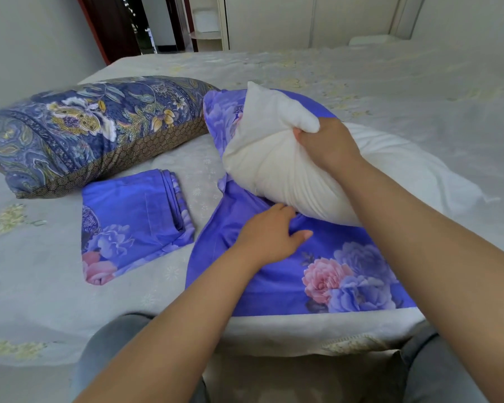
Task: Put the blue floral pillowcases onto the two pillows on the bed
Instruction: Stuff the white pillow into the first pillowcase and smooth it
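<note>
A bare white pillow [274, 167] lies tilted over an unfolded blue floral pillowcase [288, 274] on the bed. My right hand [326, 144] grips a bunched end of this pillow from above. My left hand [271, 234] pinches the pillowcase fabric just under the pillow's near edge. Part of the same case [221, 112] stands up behind the pillow. A second blue floral pillowcase [128, 216] lies folded to the left. Further left rests a second pillow [93, 129] in a dark blue paisley cover with a brown honeycomb border.
The bed [390, 82] carries a pale grey sheet with faint yellow flowers and stretches far back and right. Its near edge [303, 335] is at my knees. An open doorway [146, 24] and white wardrobes [303, 18] stand behind the bed.
</note>
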{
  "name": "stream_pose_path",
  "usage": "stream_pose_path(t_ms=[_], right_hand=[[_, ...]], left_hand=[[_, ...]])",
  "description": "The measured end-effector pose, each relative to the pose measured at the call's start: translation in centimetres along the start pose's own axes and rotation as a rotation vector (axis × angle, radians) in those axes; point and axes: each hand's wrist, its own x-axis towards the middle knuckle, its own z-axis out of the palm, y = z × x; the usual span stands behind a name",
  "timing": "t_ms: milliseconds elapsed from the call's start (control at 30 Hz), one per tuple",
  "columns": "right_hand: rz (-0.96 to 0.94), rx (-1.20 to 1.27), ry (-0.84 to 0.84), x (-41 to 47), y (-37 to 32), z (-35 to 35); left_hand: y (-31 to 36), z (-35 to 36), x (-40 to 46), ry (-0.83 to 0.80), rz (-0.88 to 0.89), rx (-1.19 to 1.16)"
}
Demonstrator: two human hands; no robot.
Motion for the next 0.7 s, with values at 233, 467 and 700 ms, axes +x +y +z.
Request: stream_pose_path(t_ms=[233, 467, 700], right_hand=[[-0.166, -0.09, -0.016, 0.6, -0.9, 1.9], [-0.279, -0.25, -0.219, -2.0, 3.0, 3.4], [-0.154, -0.343, -0.391, -2.2, 5.0, 2.1]], left_hand=[[5.6, 1.5, 0.7, -0.1, 0.059, -0.04], [2.9, -0.4, -1.8, -0.032, -0.006, 0.1], [-5.1, -5.3, -2.4, 0.071, -0.015, 0.412]])
